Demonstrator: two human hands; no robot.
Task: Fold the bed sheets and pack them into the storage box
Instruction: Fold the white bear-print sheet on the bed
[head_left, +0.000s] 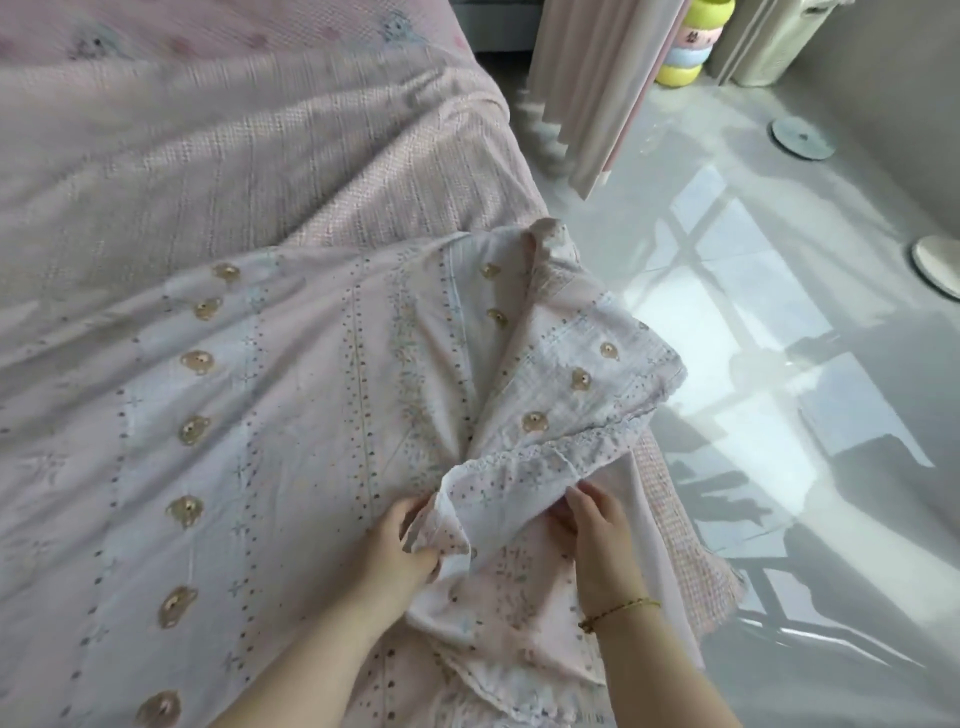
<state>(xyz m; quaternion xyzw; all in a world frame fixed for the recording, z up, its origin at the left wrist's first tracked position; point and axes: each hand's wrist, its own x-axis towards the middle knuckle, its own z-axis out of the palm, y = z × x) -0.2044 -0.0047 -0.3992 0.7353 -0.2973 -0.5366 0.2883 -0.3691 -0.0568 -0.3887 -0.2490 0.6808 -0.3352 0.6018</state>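
Observation:
A pale pink and white bed sheet (270, 426) with brown bear prints and dotted stripes lies spread over the bed. Its right corner is turned up and bunched near the bed's right edge. My left hand (400, 545) grips a gathered fold of that sheet, fingers curled into the cloth. My right hand (592, 525), with a thin cord bracelet at the wrist, pinches the sheet's lace-trimmed edge just to the right. The two hands sit close together. No storage box is in view.
Under the sheet lies a pink woven bed cover (234, 156). A glossy grey floor (753, 338) runs along the right. Pink curtains (597, 78), a stack of pastel rings (691, 41), a round grey disc (802, 137) and a white slipper (937, 265) lie beyond.

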